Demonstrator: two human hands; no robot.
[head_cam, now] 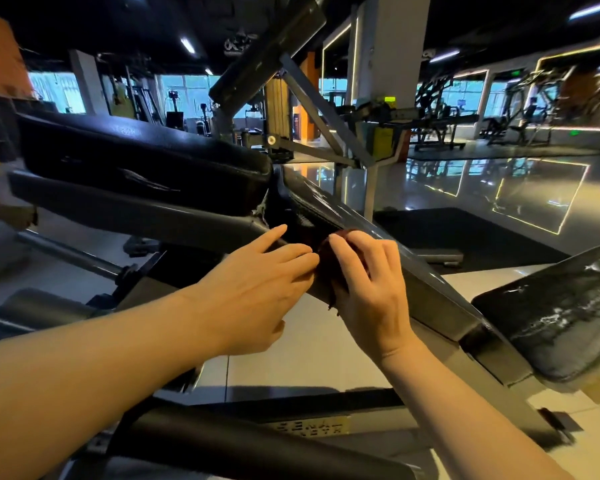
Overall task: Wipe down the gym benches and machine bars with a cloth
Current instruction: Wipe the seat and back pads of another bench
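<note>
A dark red cloth (329,268) is bunched against the grey slanted frame bar (426,285) of a gym machine, in the middle of the view. My right hand (368,289) grips the cloth from the right and presses it on the bar. My left hand (260,289) lies flat beside it, fingers stretched out, fingertips touching the cloth's left edge and the bar. A long black padded bench (136,157) runs off to the upper left. A second black pad (561,320) sits at the lower right end of the bar. Most of the cloth is hidden under my right hand.
A black roller pad (243,445) and the machine's base lie below my arms. A grey diagonal strut (326,109) rises above the bench. A black floor mat (465,233) lies to the right on the shiny floor, and more machines stand at the back.
</note>
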